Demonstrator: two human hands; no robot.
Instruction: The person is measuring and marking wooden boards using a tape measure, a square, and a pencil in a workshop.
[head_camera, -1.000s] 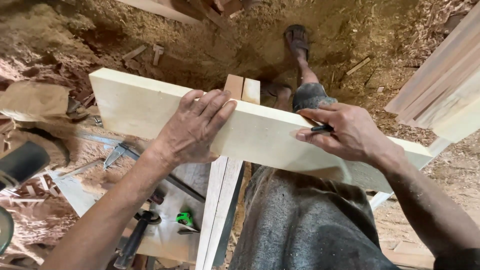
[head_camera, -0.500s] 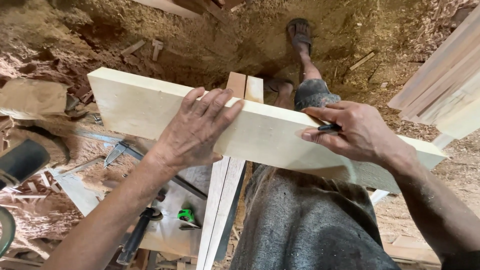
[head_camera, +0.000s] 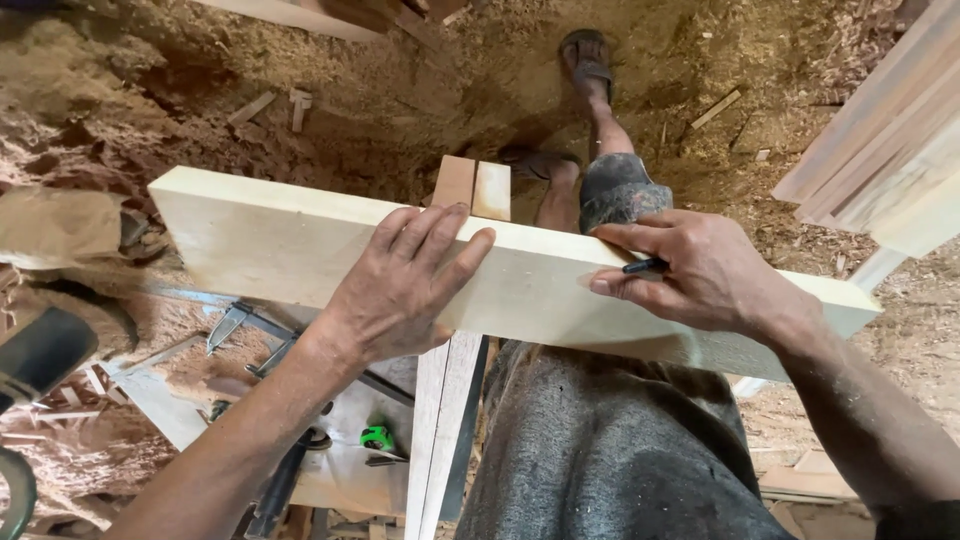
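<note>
Two hands rest on a long pale board. Left hand lies flat, fingers spread wide. Right hand pinches a dark pencil. No labels show.

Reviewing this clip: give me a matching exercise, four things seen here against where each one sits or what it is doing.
Things:
1. left hand
2. right hand
3. pale board
4. small green object

States:
A. lies across a narrow upright plank
B. pinches a dark pencil at the board's far edge
C. sits low on the work surface beneath the board
D. rests flat, fingers spread, on the board

Pairs: 1-D, 2-B, 3-A, 4-C
</note>
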